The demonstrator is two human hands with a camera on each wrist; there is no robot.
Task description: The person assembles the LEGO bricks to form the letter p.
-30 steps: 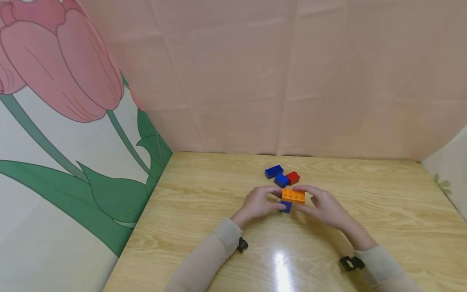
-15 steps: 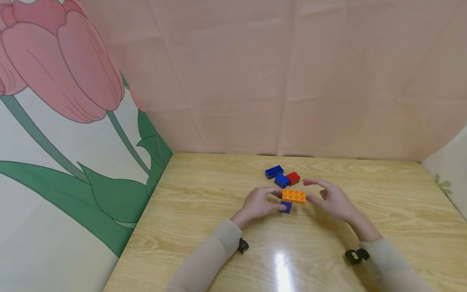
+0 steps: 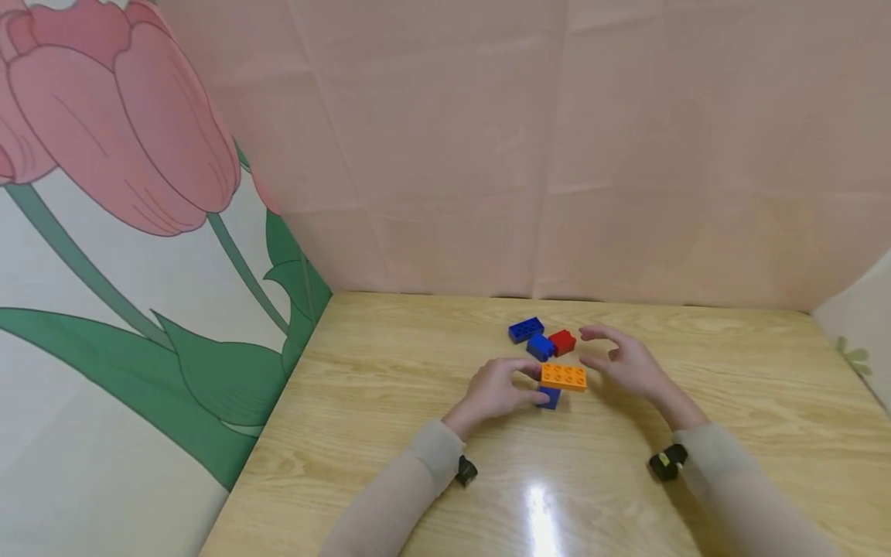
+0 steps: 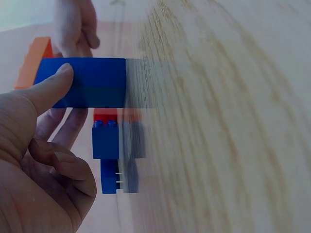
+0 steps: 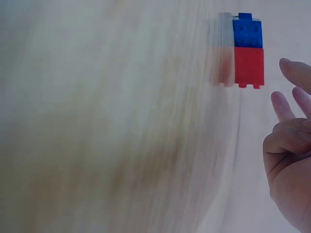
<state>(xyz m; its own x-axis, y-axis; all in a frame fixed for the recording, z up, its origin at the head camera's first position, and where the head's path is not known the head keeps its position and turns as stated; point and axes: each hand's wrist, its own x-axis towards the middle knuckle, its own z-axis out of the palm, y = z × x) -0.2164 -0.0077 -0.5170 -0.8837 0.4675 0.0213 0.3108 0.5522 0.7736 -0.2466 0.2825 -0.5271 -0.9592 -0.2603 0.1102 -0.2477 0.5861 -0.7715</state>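
Observation:
A blue brick stack point(image 4: 99, 82) stands upright on the table, pinched by my left hand point(image 3: 494, 389) between thumb and fingers. Across its top lies an orange brick point(image 3: 564, 377) with its studs facing up, overhanging to the right. My right hand point(image 3: 629, 366) holds nothing. Its thumb and forefinger are spread beside a red brick point(image 3: 562, 342), with a gap between them and the brick. In the right wrist view that red brick touches a smaller blue brick point(image 5: 248, 34).
Behind the two touching bricks lies another blue brick point(image 3: 525, 330), tipped on its side. The wooden table point(image 3: 390, 348) ends at a pink cloth backdrop point(image 3: 445, 155), and a tulip-printed panel point(image 3: 125, 124) borders it on the left.
My right hand has let go of the orange brick and moved away, first rightward, then up toward the red brick. The left hand has stayed on the blue stack.

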